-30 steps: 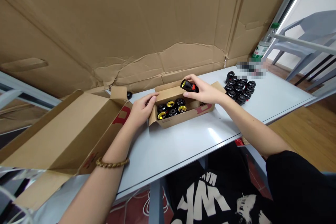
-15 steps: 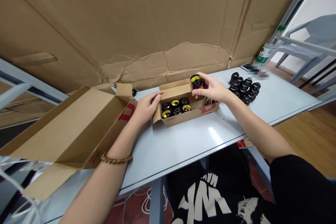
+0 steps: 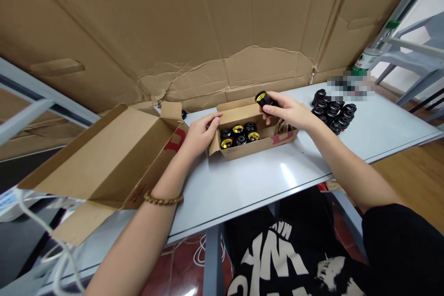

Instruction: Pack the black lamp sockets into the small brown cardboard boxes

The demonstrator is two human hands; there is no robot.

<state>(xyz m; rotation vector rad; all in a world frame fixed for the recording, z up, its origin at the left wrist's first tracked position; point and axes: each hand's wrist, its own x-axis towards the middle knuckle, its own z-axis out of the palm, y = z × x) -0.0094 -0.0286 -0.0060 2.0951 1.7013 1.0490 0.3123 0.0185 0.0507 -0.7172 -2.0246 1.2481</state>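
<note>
My right hand [image 3: 289, 110] pinches a black bulb socket [image 3: 264, 100] with a yellow threaded inside, above the right half of a small cardboard box [image 3: 260, 148]. The socket is tilted, its mouth facing up and left. My left hand [image 3: 203, 135] grips the left end of this box, fingers at the rim. In the box's left half, several sockets [image 3: 241, 139] stand in two rows, some showing yellow threads and others black ends. Crumpled brown packing [image 3: 283, 126] lies at its right end. More black sockets [image 3: 335, 112] stand grouped on the table, right of my right hand.
A larger open cardboard box [image 3: 104, 162] lies to the left on the white table [image 3: 229, 189]. A bottle with a green cap [image 3: 373, 53] stands at the back right, beside a blurred-out patch. Cardboard sheeting [image 3: 208, 23] rises behind the table. White cables [image 3: 65, 249] hang at lower left.
The held socket has gone from nearly upright to tilted left, still over the box in my right hand. My left hand stays at the box's end. The whole view has shifted slightly.
</note>
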